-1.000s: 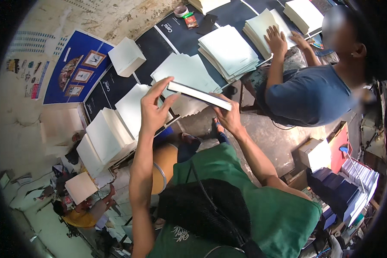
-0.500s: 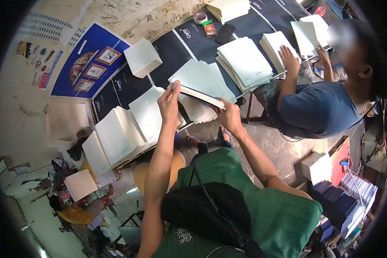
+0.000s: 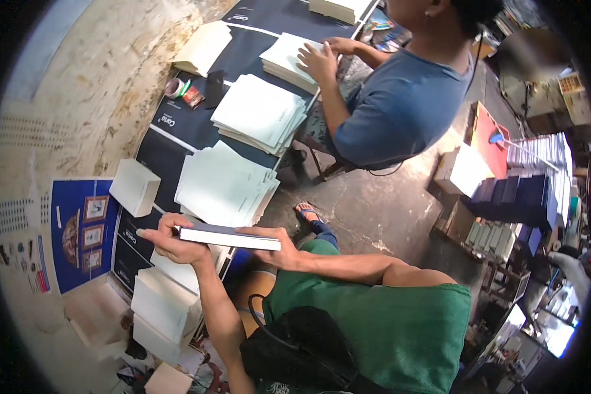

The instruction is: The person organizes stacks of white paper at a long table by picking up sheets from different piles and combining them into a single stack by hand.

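Between bare hands [image 3: 181, 247], a flat, dark-covered book [image 3: 230, 238]

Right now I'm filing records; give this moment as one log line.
left hand: holds book | right hand: holds book | co-worker's hand: at papers

This looks like a bookbinding workshop, with paper stacks [image 3: 259, 108] lining a long dark-topped table [image 3: 279, 16] beside a stained wall [image 3: 121, 79].
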### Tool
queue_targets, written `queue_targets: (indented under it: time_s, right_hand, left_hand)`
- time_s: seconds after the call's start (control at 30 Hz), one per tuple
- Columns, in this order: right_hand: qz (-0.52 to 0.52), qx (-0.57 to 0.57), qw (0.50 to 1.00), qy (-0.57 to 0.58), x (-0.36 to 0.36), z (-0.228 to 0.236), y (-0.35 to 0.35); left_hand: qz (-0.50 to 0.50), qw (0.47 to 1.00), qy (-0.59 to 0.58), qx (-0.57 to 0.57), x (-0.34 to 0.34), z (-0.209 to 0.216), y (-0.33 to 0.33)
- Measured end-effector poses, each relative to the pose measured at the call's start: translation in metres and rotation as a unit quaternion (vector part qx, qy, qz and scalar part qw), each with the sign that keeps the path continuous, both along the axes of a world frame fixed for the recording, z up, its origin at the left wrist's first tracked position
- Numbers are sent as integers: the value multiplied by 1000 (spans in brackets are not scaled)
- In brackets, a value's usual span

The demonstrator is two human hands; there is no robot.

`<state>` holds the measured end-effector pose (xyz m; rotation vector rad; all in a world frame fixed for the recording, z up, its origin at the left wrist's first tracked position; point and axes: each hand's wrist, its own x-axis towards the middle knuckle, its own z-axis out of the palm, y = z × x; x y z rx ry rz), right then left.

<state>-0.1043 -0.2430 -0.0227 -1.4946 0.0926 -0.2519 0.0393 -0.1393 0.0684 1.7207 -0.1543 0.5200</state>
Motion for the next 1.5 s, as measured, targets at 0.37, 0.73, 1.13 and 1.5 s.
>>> queue_targets:
  time_s: [0.37, 0.73, 1.13, 1.5]
  right_hand:
    - [39, -61, 997, -34, -9, -8, -42]
    - [40, -194, 980, -17, 18, 88, -81]
    - [29, -179, 983, -3, 44, 47, -55]
    - [124, -251, 958, -57, 44, 49, -91]
  left_hand:
    - [-150, 982, -46, 108, 11, -40, -22]
    - [-123, 982, -62, 131, -8, -8, -50]
    - [-181, 973, 9, 142, 6, -34, -35]
    - [-475, 794, 55, 376, 19, 51, -8]
